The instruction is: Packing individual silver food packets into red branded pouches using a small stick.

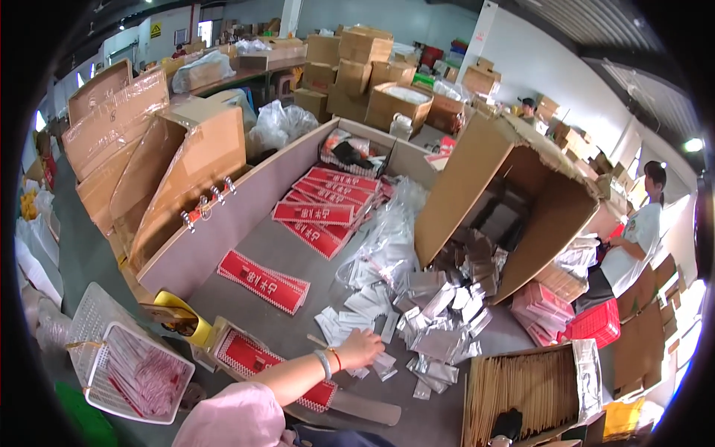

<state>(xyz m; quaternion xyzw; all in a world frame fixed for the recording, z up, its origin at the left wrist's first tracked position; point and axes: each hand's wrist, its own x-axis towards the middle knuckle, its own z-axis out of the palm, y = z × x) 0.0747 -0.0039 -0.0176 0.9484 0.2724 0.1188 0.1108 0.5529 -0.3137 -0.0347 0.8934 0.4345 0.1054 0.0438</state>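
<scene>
My left hand (360, 348), with bracelets at the wrist, reaches over the table. Its fingers are bent together on a small silver-white packet (384, 366) at the near edge of a loose pile of packets (439, 335). Under my left forearm lie red-and-white printed sleeves (249, 356) on a holder. To the right, a box of thin wooden sticks (521, 387) stands at the near edge. A black shape at the lower rim over the sticks looks like my gloved right hand (507, 423); its fingers cannot be made out.
A large cardboard box (465, 186) lies tipped, spilling packets. Red printed sleeves (264, 281) lie on the grey table beside clear plastic wrap (387, 238). A white basket (141, 372) and yellow container (177, 316) stand left. Another person (633, 238) stands at right.
</scene>
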